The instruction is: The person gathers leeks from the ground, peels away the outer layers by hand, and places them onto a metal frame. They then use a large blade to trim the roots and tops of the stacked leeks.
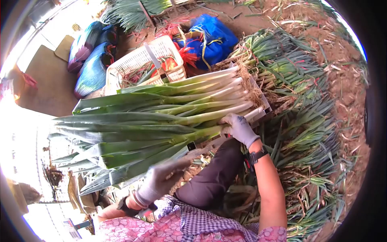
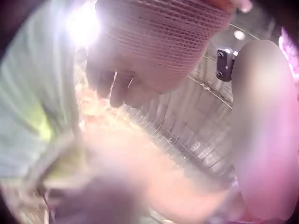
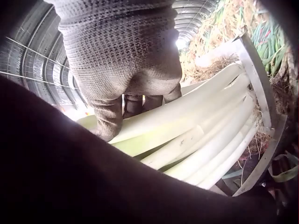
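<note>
A pile of leeks lies across a rack in front of me, with white, rooted ends to the right and broad green leaves to the left. My gloved right hand grips a leek at the near side of the pile. In the right wrist view, the thumb comes down on one side of the white stalks and the fingers on the other. My gloved left hand, blurred, hovers below the leaves near my knee and holds nothing. Its fingers hang loosely in the left wrist view.
A metal end plate stands at the leeks' root ends. Behind the pile are a cream plastic basket, a blue bag and several wrapped bundles. More leeks cover the ground to the right.
</note>
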Motion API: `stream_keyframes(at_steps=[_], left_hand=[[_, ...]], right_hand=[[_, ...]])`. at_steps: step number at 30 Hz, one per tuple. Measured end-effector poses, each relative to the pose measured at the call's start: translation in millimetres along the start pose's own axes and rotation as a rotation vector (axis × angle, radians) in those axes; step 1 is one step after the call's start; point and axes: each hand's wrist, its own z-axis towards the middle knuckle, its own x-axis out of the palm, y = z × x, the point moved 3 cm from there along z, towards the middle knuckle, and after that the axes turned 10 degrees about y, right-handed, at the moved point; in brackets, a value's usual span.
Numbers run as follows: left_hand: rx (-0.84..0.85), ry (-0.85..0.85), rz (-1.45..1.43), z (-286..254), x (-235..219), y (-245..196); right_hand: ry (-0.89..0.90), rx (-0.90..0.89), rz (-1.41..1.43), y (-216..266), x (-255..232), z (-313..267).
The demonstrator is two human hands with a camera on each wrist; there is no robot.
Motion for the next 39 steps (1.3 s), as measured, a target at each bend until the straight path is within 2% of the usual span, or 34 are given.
stream_keyframes(at_steps=[1,2,3,5,9,12,15,17,19,21,23,25,27,29,30,31,32,33,35,36,38,39], left_hand=[[0.022,0.026,-0.051,7.0,-6.1,-10.5],[0.052,-0.093,0.305,22.3,-22.0,-14.8],[-0.027,-0.146,0.425,32.2,-22.2,-5.4],[-0.099,-0.064,0.518,34.3,6.8,37.6],[-0.146,-0.178,0.614,21.6,38.8,43.1],[-0.185,-0.159,0.626,22.9,39.3,35.7],[-0.234,0.011,0.571,14.3,42.7,27.3],[-0.258,0.181,0.584,5.6,40.0,22.2],[-0.227,0.255,0.717,-7.8,39.7,37.5],[-0.277,0.264,0.855,-29.9,35.2,54.2],[-0.269,0.131,1.127,-55.2,26.7,69.8],[-0.51,0.161,1.011,-76.6,5.9,65.9],[-0.913,0.208,0.882,-101.2,-17.8,76.5],[-1.042,0.056,0.631,-122.3,-47.0,68.0],[-0.942,-0.08,0.494,-155.6,-42.0,110.2],[-0.836,-0.21,0.359,-168.7,-43.0,129.7],[-1.055,0.064,0.461,-183.0,-41.6,159.4],[-1.08,0.12,0.413,-167.9,-50.5,156.0],[-1.051,0.563,0.448,-171.2,-63.0,208.7],[-1.047,0.565,0.452,-174.6,-62.7,218.4],[-0.937,0.76,0.568,-186.8,-83.1,254.3],[-0.874,0.856,0.627,-221.7,-82.9,275.9]], right_hand=[[0.011,0.006,0.017,-0.5,0.1,0.4],[0.015,0.012,0.03,-1.0,-2.4,1.3],[0.011,0.015,0.024,-1.1,-3.9,0.5],[0.019,0.038,0.062,-2.9,-3.6,-0.1],[-0.03,0.058,0.083,-17.6,5.2,0.3],[-0.039,0.078,0.117,-10.8,2.3,-2.6],[-0.06,0.084,0.167,-14.3,4.9,-5.1],[-0.098,0.047,0.147,-19.3,8.7,-6.4],[-0.137,0.031,0.154,-25.1,14.0,-6.4],[-0.174,0.013,0.153,-26.7,12.1,-8.8],[-0.125,0.062,0.134,-25.7,12.0,-8.7],[-0.131,0.073,0.143,-27.4,12.4,-8.8],[-0.131,0.071,0.192,-31.3,16.7,-10.3],[-0.144,0.062,0.175,-32.0,17.4,-12.1],[-0.16,0.043,0.175,-34.6,19.4,-12.3],[-0.176,0.024,0.178,-33.5,18.9,-12.5],[-0.171,0.021,0.164,-33.8,18.4,-13.8],[-0.17,0.019,0.168,-32.7,19.5,-14.0],[-0.172,0.049,0.154,-33.5,18.8,-14.0],[-0.176,0.053,0.157,-34.0,17.8,-14.3],[-0.168,0.049,0.157,-35.9,20.3,-14.1],[-0.175,0.056,0.161,-37.0,21.5,-14.0]])
